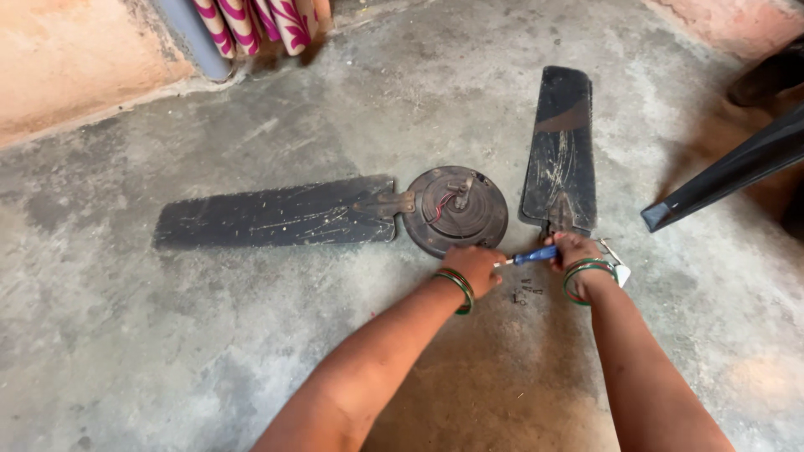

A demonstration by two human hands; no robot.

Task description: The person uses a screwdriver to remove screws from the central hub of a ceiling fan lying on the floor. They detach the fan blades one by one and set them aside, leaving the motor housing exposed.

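Steadying the fan hub (456, 209) at frame centre with the closed left hand (471, 264), gripping the blue screwdriver (529, 256) in the right hand (574, 249), keeping its tip level, pressed squarely in.

Both my forearms reach up from the lower frame, bangles at each wrist. My left hand (475, 264) is curled, knuckles up; my right hand (575, 249) is closed in a grip.

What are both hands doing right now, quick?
Left hand: closed, pressed on the fan motor rim.
Right hand: closed around the blue-handled screwdriver.
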